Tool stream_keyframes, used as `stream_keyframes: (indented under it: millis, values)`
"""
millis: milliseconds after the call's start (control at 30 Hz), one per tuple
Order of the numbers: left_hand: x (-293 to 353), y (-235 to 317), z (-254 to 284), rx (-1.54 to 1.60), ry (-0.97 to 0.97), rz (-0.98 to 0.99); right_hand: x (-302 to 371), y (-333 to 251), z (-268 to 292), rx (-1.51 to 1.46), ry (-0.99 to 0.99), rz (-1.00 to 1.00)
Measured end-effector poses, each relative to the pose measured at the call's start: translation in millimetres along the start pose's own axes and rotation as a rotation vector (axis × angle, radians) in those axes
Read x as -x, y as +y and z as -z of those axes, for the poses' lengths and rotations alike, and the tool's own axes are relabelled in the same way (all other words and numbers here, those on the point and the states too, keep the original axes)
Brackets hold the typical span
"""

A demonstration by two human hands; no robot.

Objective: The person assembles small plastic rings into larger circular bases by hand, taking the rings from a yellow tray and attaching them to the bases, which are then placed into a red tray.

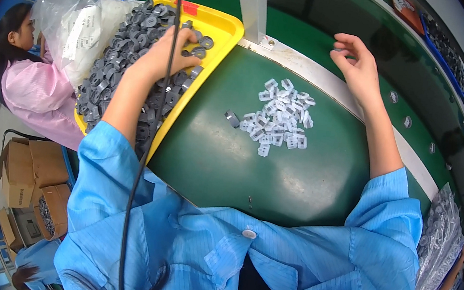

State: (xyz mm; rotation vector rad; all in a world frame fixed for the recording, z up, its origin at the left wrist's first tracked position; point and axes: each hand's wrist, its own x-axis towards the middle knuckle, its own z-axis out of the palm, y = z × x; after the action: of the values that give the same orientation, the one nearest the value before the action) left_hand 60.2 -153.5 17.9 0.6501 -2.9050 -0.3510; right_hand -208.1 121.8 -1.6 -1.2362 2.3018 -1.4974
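My left hand (169, 56) reaches into a yellow tray (231, 29) heaped with round dark grey plastic parts (115, 64). Its thumb and fingers are apart, with one or two grey parts right beside them; I see none gripped. Over the green belt (308, 44) beyond the white metal rail, my right hand (360, 68) is closed in a pinch. A small greyish bit shows at its fingertips, too hidden to name. Between my arms, a pile of small translucent white plastic pieces (282, 116) lies on the green tabletop (207, 159). One loose grey part (232, 118) rests left of the pile.
Several small pieces (407, 121) sit spaced along the belt at right. A black cable (129, 219) hangs down in front of my left arm. Clear plastic bags flank the table on both sides. A person in pink (39, 84) is at far left, near cardboard boxes (37, 170).
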Motion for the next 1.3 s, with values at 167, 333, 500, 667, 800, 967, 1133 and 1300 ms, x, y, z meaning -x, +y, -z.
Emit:
stream_keyframes:
  millis: [167, 333, 500, 667, 800, 967, 1133, 1300]
  values:
    - [5.1, 3.8, 3.9, 0.074, -0.162, 0.139, 19.9, -23.5, -18.0, -0.055, -0.394, 0.021]
    - [-0.9, 21.0, 3.3, 0.14, -0.137, 0.194, 34.6, -33.5, -35.9, 0.135, -0.455, 0.372]
    - [0.1, 52.0, 10.6, 0.204, 0.135, 0.08, 19.3, -34.1, -30.9, 0.126, -0.44, 0.2]
    - [-9.5, 107.2, -3.6, 0.322, 0.175, -0.103, 18.9, -31.6, -38.8, 0.126, -0.396, 0.282]
    - [-2.6, 126.0, -41.6, 0.214, 0.26, -0.101, 23.2, -39.9, -48.7, 0.249, -0.493, 0.32]
    - [-8.0, 139.0, -50.6, 0.521, 0.241, 0.081, 18.9, -36.2, -35.1, 0.172, -0.482, 0.293]
    - [-6.0, 124.4, -56.5, 0.876, 0.161, 0.157, 21.8, -52.1, -43.2, 0.193, -0.417, 0.115]
    - [-5.4, 133.3, -58.5, 1.389, 0.17, 0.267, 2.9, -51.2, -46.2, 0.274, -0.55, -0.012]
